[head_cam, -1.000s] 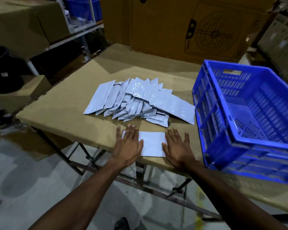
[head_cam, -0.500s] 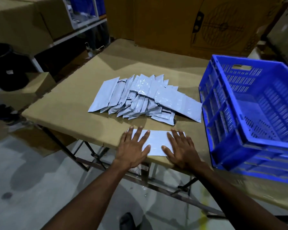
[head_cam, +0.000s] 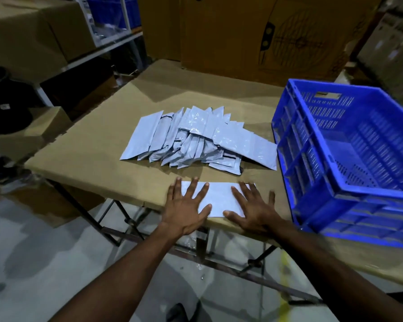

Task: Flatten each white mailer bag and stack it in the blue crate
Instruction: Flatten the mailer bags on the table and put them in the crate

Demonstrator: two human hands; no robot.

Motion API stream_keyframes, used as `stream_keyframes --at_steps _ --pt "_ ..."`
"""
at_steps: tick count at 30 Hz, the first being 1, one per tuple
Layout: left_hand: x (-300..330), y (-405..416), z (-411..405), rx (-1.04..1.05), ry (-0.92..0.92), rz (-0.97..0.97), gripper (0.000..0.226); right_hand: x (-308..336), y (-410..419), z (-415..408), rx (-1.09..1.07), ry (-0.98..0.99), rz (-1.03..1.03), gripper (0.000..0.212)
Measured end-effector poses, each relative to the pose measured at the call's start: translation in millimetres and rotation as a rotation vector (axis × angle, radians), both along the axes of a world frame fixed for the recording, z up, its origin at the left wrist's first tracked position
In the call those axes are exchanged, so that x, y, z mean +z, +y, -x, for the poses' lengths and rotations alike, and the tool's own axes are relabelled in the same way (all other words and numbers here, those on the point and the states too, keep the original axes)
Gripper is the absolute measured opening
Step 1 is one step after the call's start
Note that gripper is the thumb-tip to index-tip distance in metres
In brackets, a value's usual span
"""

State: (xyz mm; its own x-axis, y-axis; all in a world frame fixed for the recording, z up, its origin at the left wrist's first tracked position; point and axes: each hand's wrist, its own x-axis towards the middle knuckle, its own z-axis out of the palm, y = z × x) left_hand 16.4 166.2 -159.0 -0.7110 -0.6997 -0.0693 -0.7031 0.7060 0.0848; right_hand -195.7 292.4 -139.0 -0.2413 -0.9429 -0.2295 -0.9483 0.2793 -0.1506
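White plastic film, thin and glossy, made up the single mailer bag (head_cam: 215,201) lying at the lower centre of the frame, close to the near edge of the cardboard-covered table (head_cam: 86,156). The left hand (head_cam: 186,206) lay flat on its left end with fingers straight and spread, gripping nothing; the right hand (head_cam: 253,209) pressed the right end the same way, fingers splayed, its outer fingers resting past the bag on the table. Between the two palms the bag looked smooth.

Such a bag was probably very light, limp and slippery, so it would slide under a palm and sag if lifted by one corner. A pinch at the two short ends, or a flat hand slipped beneath from the table edge, seemed the safer hold for keeping it flat.

Just above, in the middle of the frame, the heap of mailer bags (head_cam: 196,138) lay fanned and overlapping, several creased. At the right stood the blue crate (head_cam: 312,163), tilted toward the camera, its rim near the heap; no bag was visible inside it.
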Motion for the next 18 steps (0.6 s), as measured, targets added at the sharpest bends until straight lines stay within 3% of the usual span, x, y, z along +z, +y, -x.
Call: stream_keyframes --at_steps 2,7,12,13,15,18 --pt "1.4 -3.4 -1.1 -0.019 0.001 -0.015 0.075 2.6 3.7 -0.4 0.114 0.038 0.072 0.086" --pt "4.9 -20.1 0.9 -0.056 -0.026 -0.1 0.069 -3.9 1.9 -7.8 0.304 0.069 0.394 0.04" --pt "12.7 -19.2 -3.8 -0.139 0.131 -0.118 0.096 3.8 -9.3 -14.4 0.323 0.101 0.479 0.029" --pt "12.8 -19.6 -6.0 -0.192 0.154 -0.075 0.092 7.8 -11.1 -13.0 0.313 0.09 0.488 0.025" --pt "12.7 -21.8 -8.0 -0.267 0.16 0.009 0.064 16.3 -14.7 -10.2 0.283 0.039 0.488 0.017" --pt "22.5 -23.4 -4.3 -0.208 0.094 -0.03 0.045 27.2 -12.4 -14.7 0.255 0.071 0.504 0.02"
